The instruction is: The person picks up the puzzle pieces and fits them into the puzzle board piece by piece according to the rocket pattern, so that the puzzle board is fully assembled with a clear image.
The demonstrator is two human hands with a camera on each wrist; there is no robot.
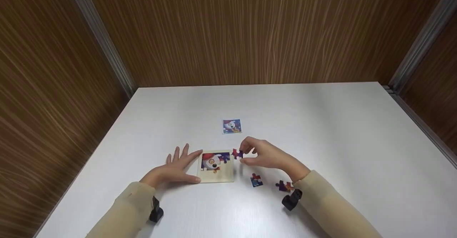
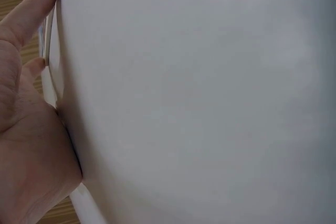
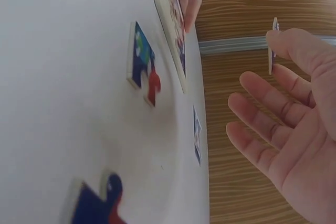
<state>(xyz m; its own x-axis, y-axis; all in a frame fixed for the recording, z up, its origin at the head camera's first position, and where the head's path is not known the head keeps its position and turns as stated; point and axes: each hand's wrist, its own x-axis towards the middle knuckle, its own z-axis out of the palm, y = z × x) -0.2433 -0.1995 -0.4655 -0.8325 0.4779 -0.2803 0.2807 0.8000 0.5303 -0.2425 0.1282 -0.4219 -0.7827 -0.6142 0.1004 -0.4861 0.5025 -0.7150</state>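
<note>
A puzzle tray [image 1: 216,178] with a pale frame lies on the table, its upper part filled with joined pieces showing a white animal in a red hat. My left hand [image 1: 175,169] is spread at the tray's left side, thumb and index finger touching its edge. Between thumb and index finger, my right hand [image 1: 266,155] pinches a red and purple puzzle piece [image 1: 236,154] by the tray's upper right edge. In the right wrist view that piece [image 3: 273,51] is seen edge-on, raised above the table, with the other fingers [image 3: 262,140] loosely extended.
Two loose puzzle pieces lie right of the tray: a blue and red one [image 1: 256,180], and a purple and orange one [image 1: 284,186] near the right wrist. A small picture card [image 1: 232,126] rests beyond the tray. Wood-grain panels [image 1: 250,34] stand behind the white table [image 1: 321,123].
</note>
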